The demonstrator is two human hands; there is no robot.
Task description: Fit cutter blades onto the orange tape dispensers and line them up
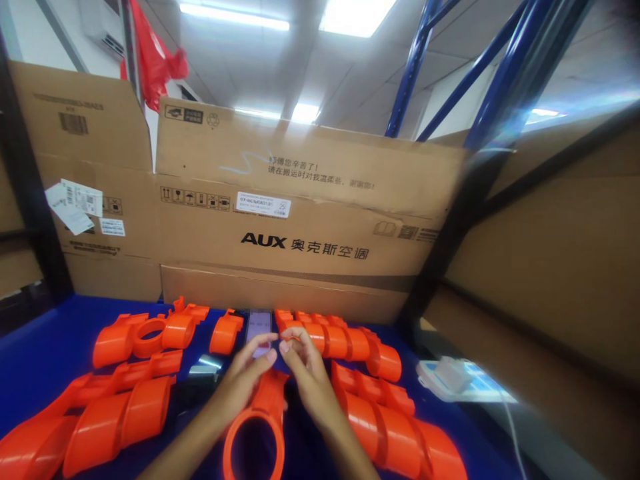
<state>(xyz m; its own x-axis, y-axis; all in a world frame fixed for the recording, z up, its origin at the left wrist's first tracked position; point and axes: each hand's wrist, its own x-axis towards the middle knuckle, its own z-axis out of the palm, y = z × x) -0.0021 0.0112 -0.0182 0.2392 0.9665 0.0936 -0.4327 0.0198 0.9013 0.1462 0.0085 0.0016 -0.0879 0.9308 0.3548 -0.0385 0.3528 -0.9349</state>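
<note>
Two hands meet over the blue bench (45, 347), left hand (247, 373) and right hand (305, 373) both pinched on the orange ring piece's (260, 420) upper end, light, stiff, slick plastic by the look, best held at that neck.

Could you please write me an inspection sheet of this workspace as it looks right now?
Surface: blue table top.
Job's things: orange ring part between both hands.
Clutter: orange moulded parts at left and right; phone lying flat behind the hands.
Grippers: left hand and right hand hold the ring part's upper end, fingertips nearly meeting.
Cables: white cable from a white charger.
Surroundings: cardboard boxes, blue rack posts, ceiling lights.
</note>
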